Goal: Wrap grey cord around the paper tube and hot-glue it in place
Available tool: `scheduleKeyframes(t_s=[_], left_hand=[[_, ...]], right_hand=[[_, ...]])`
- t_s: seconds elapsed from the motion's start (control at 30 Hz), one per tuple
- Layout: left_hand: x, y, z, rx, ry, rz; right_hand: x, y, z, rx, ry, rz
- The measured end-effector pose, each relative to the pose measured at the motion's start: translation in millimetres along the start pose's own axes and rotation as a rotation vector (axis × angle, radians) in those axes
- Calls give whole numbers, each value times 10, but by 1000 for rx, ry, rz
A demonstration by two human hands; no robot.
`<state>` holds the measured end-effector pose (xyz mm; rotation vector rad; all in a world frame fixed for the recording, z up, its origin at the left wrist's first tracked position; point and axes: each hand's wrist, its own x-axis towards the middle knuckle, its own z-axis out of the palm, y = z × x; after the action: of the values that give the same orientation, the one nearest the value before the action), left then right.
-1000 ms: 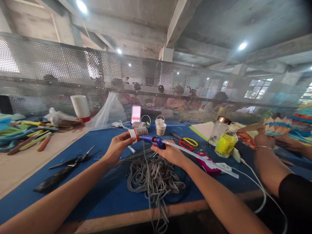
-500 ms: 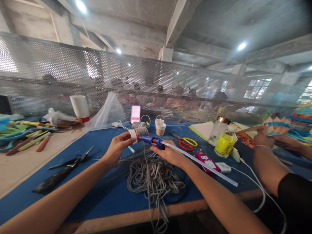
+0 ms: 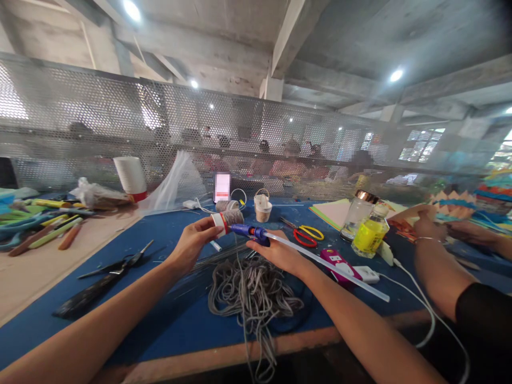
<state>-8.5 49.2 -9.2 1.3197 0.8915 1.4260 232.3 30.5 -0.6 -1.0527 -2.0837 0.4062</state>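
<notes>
My left hand (image 3: 197, 240) is closed on a paper cup (image 3: 219, 221) tipped on its side, white and red at the part I grip and wound with grey cord farther along. In my right hand (image 3: 280, 250) is a blue hot glue gun (image 3: 252, 232), its nozzle pointing left at the cup; a long clear glue stick (image 3: 340, 272) sticks out of its back. My right fingers are partly hidden behind the gun. Grey cord runs down from the cup to a loose heap of grey cord (image 3: 256, 293) on the blue table below my hands.
Black-handled scissors (image 3: 116, 272) lie left, red-and-yellow scissors (image 3: 306, 234) right. A small basket (image 3: 263, 208) and a lit phone (image 3: 223, 188) stand at the back. Right are a yellow bottle (image 3: 370, 237), a glass jar (image 3: 356, 216), a pink power strip (image 3: 338, 264) and a co-worker's hand (image 3: 430, 226).
Almost nothing differs. Both hands keep their grip, and the gun's nozzle stays against or very near the cup. The co-worker's hands at the right have shifted slightly.
</notes>
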Motion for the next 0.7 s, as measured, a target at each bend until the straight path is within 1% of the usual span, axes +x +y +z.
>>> scheduleKeyframes(t_s=[0.2, 0.43, 0.7], left_hand=[[-7, 17, 20, -18, 13, -10], [-7, 6, 7, -29, -25, -20], [-3, 10, 20, -21, -6, -50]], right_hand=[[-4, -4, -9, -9, -7, 8], [1, 9, 5, -34, 13, -15], [10, 20, 12, -45, 26, -43]])
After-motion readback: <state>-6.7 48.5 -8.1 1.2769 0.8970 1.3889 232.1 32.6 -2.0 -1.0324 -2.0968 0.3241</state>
